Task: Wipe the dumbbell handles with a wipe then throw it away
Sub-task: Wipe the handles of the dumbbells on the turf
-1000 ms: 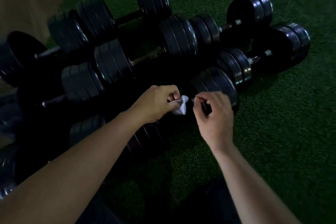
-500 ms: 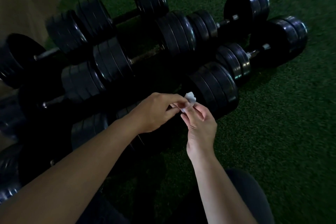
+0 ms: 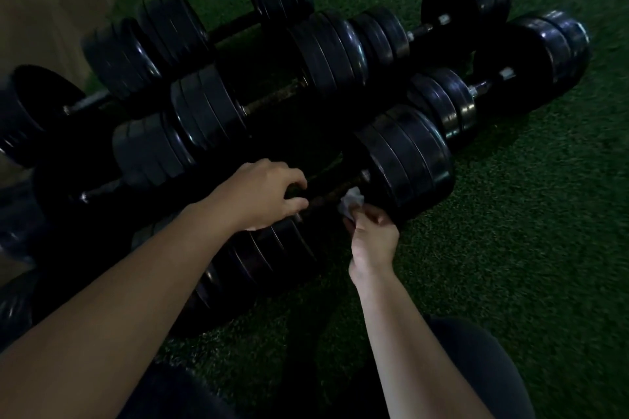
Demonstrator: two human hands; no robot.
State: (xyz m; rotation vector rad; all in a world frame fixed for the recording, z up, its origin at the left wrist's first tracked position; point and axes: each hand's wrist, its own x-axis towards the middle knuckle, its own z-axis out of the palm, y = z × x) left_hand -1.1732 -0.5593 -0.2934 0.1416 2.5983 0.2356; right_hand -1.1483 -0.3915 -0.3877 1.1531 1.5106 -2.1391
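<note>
Green artificial turf (image 3: 510,248) covers the floor, dim and low-lit, with a strip of paler flooring at the upper left. On it, nearest the person, lies the dumbbell being worked on, and its handle (image 3: 326,189) runs between a stack of black plates (image 3: 405,160) on the right and another stack (image 3: 272,255) lower left. The white wipe (image 3: 350,202) is bunched small and pinched in the fingers of the right hand (image 3: 372,231), whose grip is closed tight on it; the wipe sits just at the handle's right end, close to the collar, though the dark makes it hard to say whether it truly presses on the bar. The left hand (image 3: 262,196) is curled over the handle's left part, fingers bent down around it, so its grip looks closed on the bar.

Several things could go amiss. The wipe is crumpled so small that bare fingertips may rub the bar instead of cloth, leaving stretches uncleaned. The steadying hand covers part of the handle, and that patch will be missed unless it shifts aside. Should that hold slacken, the dumbbell might roll on the turf toward its neighbours (image 3: 211,112), packed close beside it, and nip a finger between plates. Poor light also makes it easy to lose track of which handles are done.
</note>
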